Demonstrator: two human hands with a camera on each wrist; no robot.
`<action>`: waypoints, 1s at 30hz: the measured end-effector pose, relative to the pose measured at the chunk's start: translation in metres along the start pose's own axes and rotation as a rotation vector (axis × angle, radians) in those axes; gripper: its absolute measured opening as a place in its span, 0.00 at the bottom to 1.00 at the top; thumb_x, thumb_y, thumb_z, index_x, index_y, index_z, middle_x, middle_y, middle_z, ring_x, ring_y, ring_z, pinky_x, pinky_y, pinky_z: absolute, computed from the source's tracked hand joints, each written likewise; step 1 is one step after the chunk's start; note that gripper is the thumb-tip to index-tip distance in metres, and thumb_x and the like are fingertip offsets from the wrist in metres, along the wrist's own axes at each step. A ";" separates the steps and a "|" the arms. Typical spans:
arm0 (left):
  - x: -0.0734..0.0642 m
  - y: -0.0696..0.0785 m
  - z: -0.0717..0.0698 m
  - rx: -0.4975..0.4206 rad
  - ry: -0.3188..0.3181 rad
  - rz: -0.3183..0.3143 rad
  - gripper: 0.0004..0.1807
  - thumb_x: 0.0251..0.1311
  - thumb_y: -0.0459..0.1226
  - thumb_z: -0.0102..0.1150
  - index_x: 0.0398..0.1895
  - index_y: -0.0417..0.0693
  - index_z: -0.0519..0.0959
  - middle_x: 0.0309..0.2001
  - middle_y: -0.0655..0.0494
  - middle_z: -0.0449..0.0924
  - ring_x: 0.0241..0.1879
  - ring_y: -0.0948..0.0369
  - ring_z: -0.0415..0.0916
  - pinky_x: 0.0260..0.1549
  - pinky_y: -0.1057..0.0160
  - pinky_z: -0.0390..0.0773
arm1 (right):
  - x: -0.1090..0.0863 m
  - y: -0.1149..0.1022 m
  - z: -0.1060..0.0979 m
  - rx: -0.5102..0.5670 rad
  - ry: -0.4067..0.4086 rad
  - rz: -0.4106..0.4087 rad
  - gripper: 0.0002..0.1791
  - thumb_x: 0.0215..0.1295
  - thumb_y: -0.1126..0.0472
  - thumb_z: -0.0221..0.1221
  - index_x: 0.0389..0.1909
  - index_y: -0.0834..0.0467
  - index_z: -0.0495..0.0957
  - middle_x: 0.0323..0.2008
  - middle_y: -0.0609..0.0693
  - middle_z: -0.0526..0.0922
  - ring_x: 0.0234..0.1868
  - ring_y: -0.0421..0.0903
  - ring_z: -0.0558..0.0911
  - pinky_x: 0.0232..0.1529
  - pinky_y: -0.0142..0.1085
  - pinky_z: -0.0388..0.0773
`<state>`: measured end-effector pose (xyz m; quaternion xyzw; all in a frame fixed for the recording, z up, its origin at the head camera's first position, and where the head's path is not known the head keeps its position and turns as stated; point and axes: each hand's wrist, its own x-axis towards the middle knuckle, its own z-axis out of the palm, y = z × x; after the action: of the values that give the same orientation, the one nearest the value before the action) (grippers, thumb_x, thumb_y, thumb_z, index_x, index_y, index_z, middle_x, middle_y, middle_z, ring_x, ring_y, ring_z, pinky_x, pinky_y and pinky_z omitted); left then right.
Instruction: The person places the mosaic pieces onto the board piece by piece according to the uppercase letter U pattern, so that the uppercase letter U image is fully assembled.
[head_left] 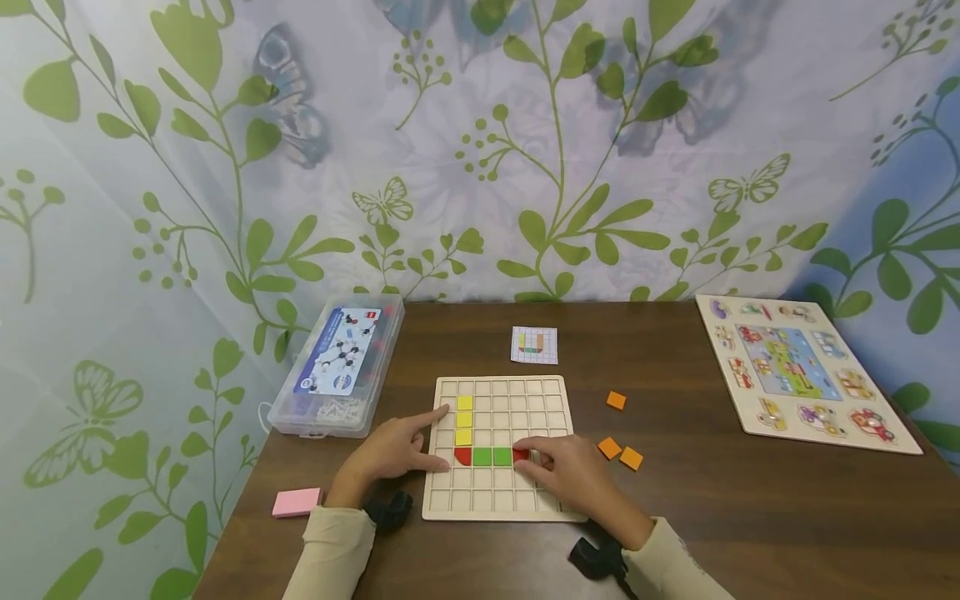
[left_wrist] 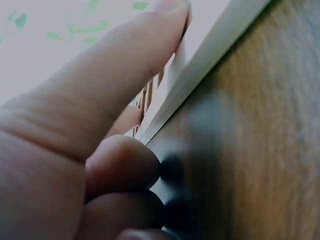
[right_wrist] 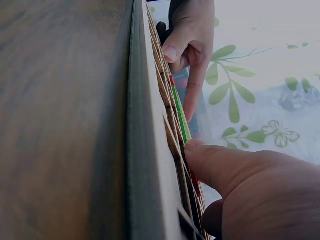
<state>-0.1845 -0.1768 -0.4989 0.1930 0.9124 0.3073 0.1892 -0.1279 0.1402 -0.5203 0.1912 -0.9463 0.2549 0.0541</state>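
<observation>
A wooden grid board (head_left: 480,500) lies on the table. Its cells hold a column of three yellow tiles (head_left: 464,420), with a rounded red tile (head_left: 462,456) below them and two green tiles (head_left: 492,457) to its right. At the right end of that row, my right hand (head_left: 573,477) pinches a second red tile (head_left: 520,455) between thumb and fingers, partly hiding it. My left hand (head_left: 386,452) touches the board's left side with outstretched index finger and thumb. The other fingers are bent beneath, as the left wrist view shows.
Three orange tiles (head_left: 616,401) lie right of the board. Behind it is a small pattern card (head_left: 534,345). A clear plastic case (head_left: 330,367) stands back left, a pink block (head_left: 297,502) front left, and a picture puzzle board (head_left: 802,375) at the right.
</observation>
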 end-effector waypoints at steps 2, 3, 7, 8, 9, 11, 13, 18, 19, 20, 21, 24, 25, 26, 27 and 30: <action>0.000 0.000 0.000 0.003 0.001 -0.008 0.50 0.52 0.58 0.76 0.78 0.63 0.65 0.15 0.62 0.62 0.16 0.64 0.56 0.20 0.64 0.58 | 0.000 0.000 0.001 -0.008 0.001 0.004 0.14 0.64 0.42 0.68 0.49 0.38 0.89 0.12 0.31 0.59 0.15 0.31 0.55 0.22 0.31 0.50; 0.000 0.000 0.000 0.004 0.000 -0.013 0.50 0.52 0.58 0.76 0.78 0.63 0.65 0.15 0.62 0.62 0.16 0.64 0.56 0.20 0.64 0.58 | 0.000 0.000 0.001 -0.012 0.002 0.004 0.14 0.64 0.41 0.68 0.49 0.38 0.89 0.12 0.31 0.59 0.16 0.31 0.55 0.22 0.31 0.50; 0.002 0.000 0.000 0.009 -0.006 -0.015 0.50 0.51 0.58 0.76 0.78 0.65 0.64 0.15 0.63 0.62 0.16 0.64 0.56 0.20 0.65 0.59 | -0.001 0.002 0.002 -0.009 0.026 -0.011 0.14 0.64 0.42 0.68 0.48 0.39 0.89 0.12 0.31 0.58 0.16 0.31 0.54 0.22 0.31 0.49; 0.002 0.000 0.001 0.010 -0.007 -0.014 0.50 0.51 0.58 0.75 0.78 0.65 0.64 0.15 0.63 0.62 0.16 0.65 0.56 0.20 0.65 0.59 | -0.002 0.002 0.001 0.001 0.040 -0.020 0.13 0.64 0.43 0.69 0.47 0.40 0.89 0.12 0.31 0.58 0.16 0.31 0.54 0.22 0.31 0.49; 0.003 0.000 0.001 0.014 -0.008 -0.014 0.50 0.51 0.59 0.75 0.78 0.65 0.64 0.15 0.63 0.62 0.16 0.65 0.56 0.20 0.65 0.59 | -0.002 0.003 0.001 0.009 0.051 -0.026 0.13 0.64 0.44 0.69 0.47 0.40 0.89 0.12 0.30 0.57 0.16 0.30 0.54 0.22 0.30 0.49; 0.003 0.001 0.001 0.012 -0.006 -0.015 0.50 0.51 0.58 0.75 0.78 0.65 0.64 0.15 0.63 0.62 0.16 0.64 0.56 0.20 0.65 0.59 | -0.003 0.003 0.001 0.037 0.068 -0.037 0.12 0.64 0.46 0.70 0.46 0.42 0.89 0.13 0.31 0.56 0.16 0.30 0.53 0.22 0.30 0.48; 0.002 0.001 0.000 0.015 -0.004 -0.024 0.50 0.52 0.58 0.76 0.78 0.65 0.64 0.16 0.62 0.62 0.16 0.64 0.56 0.20 0.64 0.59 | -0.005 0.003 0.000 0.069 0.078 -0.047 0.12 0.64 0.49 0.70 0.47 0.43 0.89 0.13 0.31 0.55 0.16 0.30 0.52 0.22 0.30 0.49; 0.001 0.003 0.000 0.013 -0.003 -0.028 0.50 0.52 0.57 0.76 0.78 0.64 0.64 0.16 0.61 0.62 0.17 0.63 0.56 0.21 0.63 0.59 | -0.006 0.005 -0.002 0.128 0.103 -0.040 0.14 0.63 0.52 0.72 0.50 0.46 0.89 0.13 0.30 0.54 0.16 0.30 0.52 0.22 0.28 0.50; 0.001 0.002 0.000 0.011 -0.004 -0.027 0.50 0.52 0.57 0.76 0.78 0.63 0.64 0.16 0.61 0.62 0.17 0.63 0.56 0.21 0.63 0.59 | -0.007 0.006 -0.002 0.138 0.114 -0.038 0.15 0.63 0.53 0.72 0.50 0.46 0.89 0.13 0.30 0.54 0.17 0.30 0.53 0.21 0.28 0.50; 0.001 0.002 0.000 0.012 -0.005 -0.025 0.50 0.52 0.57 0.76 0.78 0.64 0.64 0.16 0.62 0.61 0.17 0.63 0.56 0.21 0.63 0.59 | -0.007 0.007 -0.003 0.142 0.130 -0.041 0.15 0.62 0.53 0.72 0.50 0.46 0.89 0.13 0.30 0.54 0.17 0.30 0.53 0.21 0.28 0.50; 0.002 0.002 0.000 0.011 -0.004 -0.024 0.50 0.52 0.57 0.76 0.78 0.63 0.64 0.16 0.62 0.62 0.17 0.63 0.56 0.21 0.63 0.59 | -0.008 0.009 -0.002 0.143 0.149 -0.050 0.15 0.62 0.54 0.73 0.50 0.47 0.89 0.14 0.30 0.54 0.17 0.30 0.53 0.21 0.28 0.50; 0.003 0.002 0.000 0.015 -0.004 -0.021 0.50 0.52 0.57 0.76 0.78 0.63 0.64 0.16 0.62 0.61 0.17 0.63 0.56 0.21 0.63 0.59 | -0.014 0.014 -0.004 0.158 0.221 -0.079 0.16 0.60 0.58 0.74 0.49 0.48 0.89 0.15 0.29 0.54 0.17 0.29 0.53 0.21 0.27 0.51; 0.003 0.002 0.000 0.016 -0.004 -0.022 0.50 0.52 0.57 0.76 0.78 0.63 0.64 0.16 0.62 0.61 0.17 0.63 0.56 0.21 0.63 0.59 | -0.016 0.016 -0.004 0.166 0.252 -0.094 0.16 0.58 0.59 0.75 0.48 0.48 0.89 0.15 0.28 0.54 0.17 0.28 0.53 0.20 0.27 0.51; 0.003 0.002 0.000 0.017 -0.004 -0.025 0.50 0.52 0.57 0.76 0.78 0.63 0.64 0.16 0.62 0.62 0.17 0.63 0.56 0.21 0.63 0.59 | -0.019 0.018 -0.005 0.169 0.280 -0.105 0.16 0.57 0.61 0.75 0.48 0.49 0.89 0.16 0.28 0.54 0.18 0.28 0.53 0.20 0.26 0.51; 0.003 0.002 0.000 0.017 -0.004 -0.028 0.50 0.52 0.57 0.76 0.78 0.63 0.64 0.16 0.62 0.62 0.17 0.63 0.56 0.21 0.63 0.59 | -0.023 0.020 -0.007 0.174 0.306 -0.115 0.16 0.56 0.62 0.75 0.47 0.49 0.89 0.16 0.29 0.54 0.18 0.28 0.53 0.20 0.26 0.51; 0.002 0.001 0.000 0.017 -0.002 -0.036 0.50 0.52 0.57 0.76 0.78 0.64 0.64 0.16 0.61 0.62 0.18 0.63 0.57 0.21 0.63 0.59 | -0.034 0.027 -0.013 0.177 0.379 -0.127 0.17 0.53 0.65 0.77 0.45 0.50 0.90 0.16 0.30 0.56 0.18 0.27 0.53 0.19 0.24 0.52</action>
<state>-0.1857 -0.1750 -0.4983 0.1785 0.9182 0.2958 0.1936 -0.1073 0.1797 -0.5288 0.2031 -0.8792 0.3646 0.2298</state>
